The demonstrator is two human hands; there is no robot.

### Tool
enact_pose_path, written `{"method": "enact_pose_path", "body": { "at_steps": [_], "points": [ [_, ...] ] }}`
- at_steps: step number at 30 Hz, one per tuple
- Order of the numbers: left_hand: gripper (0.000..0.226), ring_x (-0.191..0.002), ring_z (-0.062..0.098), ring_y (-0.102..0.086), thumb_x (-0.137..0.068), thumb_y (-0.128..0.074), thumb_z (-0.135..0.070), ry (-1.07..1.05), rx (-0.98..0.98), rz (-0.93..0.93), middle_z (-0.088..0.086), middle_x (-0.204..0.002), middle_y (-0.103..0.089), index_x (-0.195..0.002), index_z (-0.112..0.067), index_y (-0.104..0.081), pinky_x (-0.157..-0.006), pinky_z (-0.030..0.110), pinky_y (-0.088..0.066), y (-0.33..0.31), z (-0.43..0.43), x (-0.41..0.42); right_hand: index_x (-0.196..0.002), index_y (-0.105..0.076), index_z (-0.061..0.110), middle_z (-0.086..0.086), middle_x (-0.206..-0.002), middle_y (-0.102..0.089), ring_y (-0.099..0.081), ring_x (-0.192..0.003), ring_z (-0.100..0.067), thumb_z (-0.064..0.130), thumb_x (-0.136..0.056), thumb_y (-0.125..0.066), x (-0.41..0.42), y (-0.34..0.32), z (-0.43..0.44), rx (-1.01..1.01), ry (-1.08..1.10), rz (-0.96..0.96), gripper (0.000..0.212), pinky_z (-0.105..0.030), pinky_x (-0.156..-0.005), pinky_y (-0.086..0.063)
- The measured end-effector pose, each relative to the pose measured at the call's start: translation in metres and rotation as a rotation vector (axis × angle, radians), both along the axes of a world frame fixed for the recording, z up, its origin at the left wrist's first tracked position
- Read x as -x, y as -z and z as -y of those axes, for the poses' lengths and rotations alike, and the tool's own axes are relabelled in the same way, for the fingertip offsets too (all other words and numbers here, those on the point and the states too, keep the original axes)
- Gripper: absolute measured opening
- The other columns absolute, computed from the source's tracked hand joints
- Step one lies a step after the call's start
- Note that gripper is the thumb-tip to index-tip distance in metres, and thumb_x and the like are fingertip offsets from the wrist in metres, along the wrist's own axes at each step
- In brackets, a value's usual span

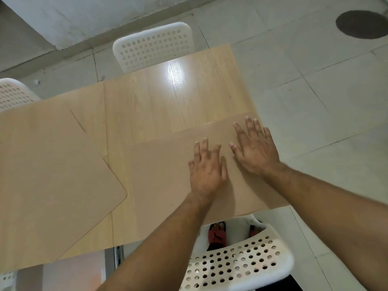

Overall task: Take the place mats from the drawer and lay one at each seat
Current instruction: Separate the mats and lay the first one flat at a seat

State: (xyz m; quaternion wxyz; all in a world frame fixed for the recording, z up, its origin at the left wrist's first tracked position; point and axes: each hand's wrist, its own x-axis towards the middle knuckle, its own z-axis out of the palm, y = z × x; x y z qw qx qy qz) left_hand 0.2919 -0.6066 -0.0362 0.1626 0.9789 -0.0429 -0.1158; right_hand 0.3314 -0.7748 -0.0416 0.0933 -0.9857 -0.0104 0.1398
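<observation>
One long, light wood-grain table (147,106) fills most of the view, standing on a floor of pale grey tiles (304,70), with a bright glare spot on its far half. Four white plastic chairs with perforated backs are in sight: one at the far side (153,47), one at the near side just below the hands (237,267), one at the upper left edge (12,93), and a sliver of a fourth at the lower left corner (7,278). Two tan, thin, rectangular place mats with rounded corners lie flat on the table: the left mat (52,173) sits skewed on the left part of the table, its corner pointing toward the middle, and the right mat (168,175) lies squarely along the near right end, in front of the near chair, its far strip showing a fine woven texture. The two mats are near each other but do not touch. One dark round patch (362,24) marks the floor at the upper right. Two bare hands rest on the right mat: the left hand (206,171) lies palm down with fingers spread and slightly bent, pressing the mat surface, gripping nothing; the right hand (255,145) lies flat beside it, fingers fully extended and fanned toward the mat's far right corner, also holding nothing. Two feet in red sandals (217,233) show through the near chair's gap.
</observation>
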Motion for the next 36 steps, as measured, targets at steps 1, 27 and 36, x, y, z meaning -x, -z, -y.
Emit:
{"method": "enact_pose_path", "body": {
  "at_steps": [1, 27, 36],
  "points": [
    [0.053, -0.153, 0.027, -0.004, -0.099, -0.037, -0.042, 0.017, 0.019, -0.007, 0.005, -0.165, -0.011, -0.149, -0.03, -0.031, -0.115, 0.057, -0.025, 0.005, 0.009, -0.008, -0.16, -0.001, 0.031, -0.007, -0.169, 0.005, 0.006, -0.155, -0.025, 0.059, -0.1, -0.014, -0.009, 0.004, -0.001, -0.004, -0.006, 0.004, 0.068, -0.046, -0.124, 0.001],
    [0.064, -0.153, 0.02, -0.007, -0.093, -0.041, -0.051, -0.046, -0.076, 0.028, 0.0, -0.167, -0.01, -0.154, -0.036, -0.027, -0.109, 0.053, -0.034, 0.04, 0.006, 0.092, -0.158, -0.026, 0.019, -0.011, -0.165, -0.02, -0.013, -0.154, -0.026, 0.039, -0.101, -0.03, 0.096, 0.032, 0.001, -0.044, -0.051, 0.112, 0.061, -0.046, -0.124, -0.011],
    [0.07, -0.152, 0.019, 0.014, -0.096, -0.029, -0.064, -0.381, -0.121, -0.035, -0.004, -0.166, 0.015, -0.155, -0.044, 0.004, -0.117, 0.061, -0.015, 0.03, -0.104, 0.081, -0.159, -0.023, 0.02, -0.011, -0.166, -0.018, -0.01, -0.154, -0.027, 0.041, -0.099, -0.025, 0.095, 0.033, 0.0, -0.045, -0.048, 0.103, 0.063, -0.046, -0.125, -0.008]
  ]
}}
